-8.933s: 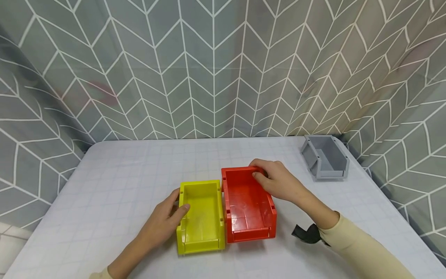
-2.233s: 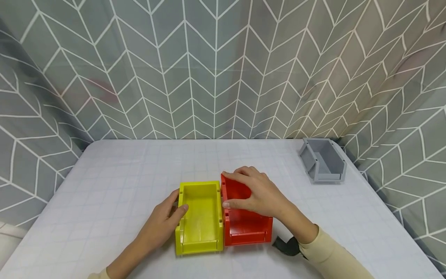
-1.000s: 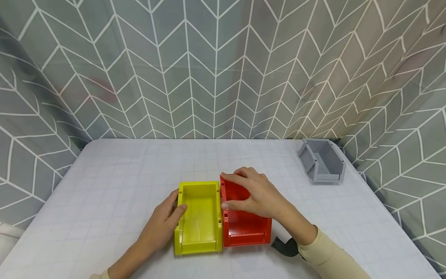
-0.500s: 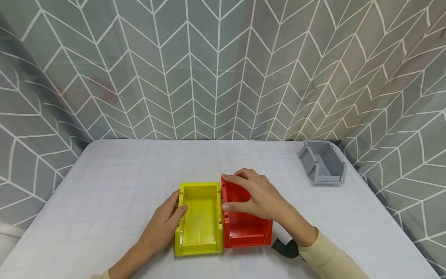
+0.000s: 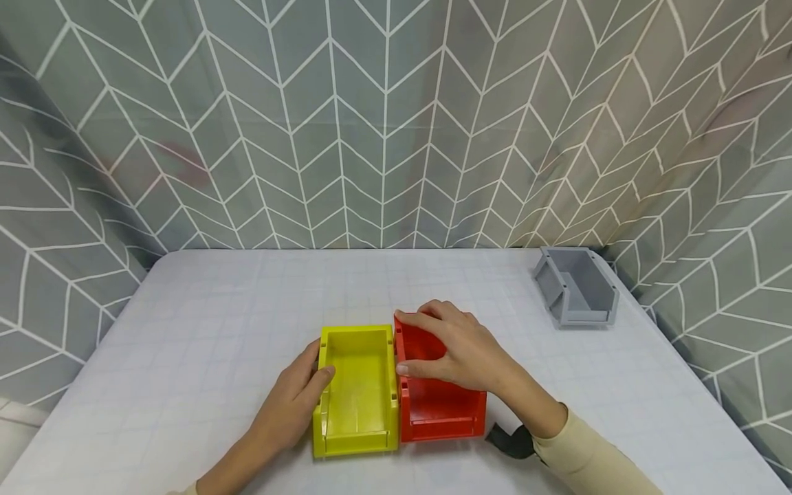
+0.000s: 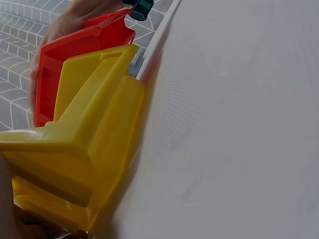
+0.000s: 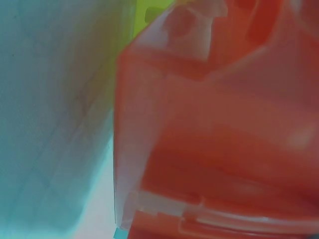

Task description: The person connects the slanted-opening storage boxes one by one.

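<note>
A yellow open-front storage bin (image 5: 357, 385) lies side by side with a red one (image 5: 442, 416) near the table's front. My left hand (image 5: 287, 405) grips the yellow bin's left wall, thumb over the rim and the fingers hidden outside. Across the red bin reaches my right hand (image 5: 467, 350), its thumb and a finger on the left wall beside the yellow bin, the other fingers over the back edge. In the left wrist view the yellow bin (image 6: 112, 124) fills the front, with the red bin (image 6: 50, 64) behind. The right wrist view shows mostly blurred red bin (image 7: 224, 114).
At the table's back right corner stands a grey bin (image 5: 577, 289) of similar shape. A black strap (image 5: 513, 440) hangs by the right sleeve. White cloth (image 5: 247, 302) covers the table, and a patterned curtain (image 5: 383, 124) rises behind it.
Since the oldest frame my right hand has shifted from the red bin's back right corner to its left wall, and that bin has come lower, beside the yellow one. Lately almost nothing moves.
</note>
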### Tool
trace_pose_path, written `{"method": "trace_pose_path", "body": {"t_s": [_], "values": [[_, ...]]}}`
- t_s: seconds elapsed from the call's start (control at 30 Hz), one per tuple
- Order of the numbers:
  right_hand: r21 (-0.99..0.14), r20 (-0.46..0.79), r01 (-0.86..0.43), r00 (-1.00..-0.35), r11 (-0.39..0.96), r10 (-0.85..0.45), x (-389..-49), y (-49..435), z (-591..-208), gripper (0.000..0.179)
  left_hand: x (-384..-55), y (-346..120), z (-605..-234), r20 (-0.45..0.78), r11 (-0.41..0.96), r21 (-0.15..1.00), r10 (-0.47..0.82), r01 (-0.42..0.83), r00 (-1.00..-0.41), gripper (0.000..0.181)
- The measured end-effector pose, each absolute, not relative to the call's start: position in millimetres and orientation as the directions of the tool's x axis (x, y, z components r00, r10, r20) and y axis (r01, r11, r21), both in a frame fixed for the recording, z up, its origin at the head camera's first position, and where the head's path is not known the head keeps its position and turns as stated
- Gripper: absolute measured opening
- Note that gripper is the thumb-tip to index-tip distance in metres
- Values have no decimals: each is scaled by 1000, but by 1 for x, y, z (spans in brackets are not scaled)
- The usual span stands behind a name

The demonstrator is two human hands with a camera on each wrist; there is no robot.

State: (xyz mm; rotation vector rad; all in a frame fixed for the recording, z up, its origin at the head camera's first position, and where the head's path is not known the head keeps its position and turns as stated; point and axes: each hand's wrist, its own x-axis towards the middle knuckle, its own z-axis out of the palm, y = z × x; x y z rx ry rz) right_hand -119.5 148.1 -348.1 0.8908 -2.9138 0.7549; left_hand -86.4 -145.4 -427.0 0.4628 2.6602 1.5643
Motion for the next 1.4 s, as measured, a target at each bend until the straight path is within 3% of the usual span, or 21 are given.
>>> {"method": "trace_pose_path", "body": {"t_s": [0.53,0.8,1.1,1.4], "values": [[-401,105,-535,-833,744,-543,-123,144,-345,75,-84,-142,-426,120,465,855,251,228,-961,56],[-374,72,-536,-831,757,-552,-116,148,-370,80,-81,-136,-429,115,407,885,275,224,-955,55],[-458,139,-562,-811,689,-568,-119,155,-379,78,-81,-142,-426,135,400,885,273,240,-952,53],[-415,139,-582,-800,700,-583,-122,153,-381,78,-83,-145,-432,154,390,887,254,247,-955,50]]}}
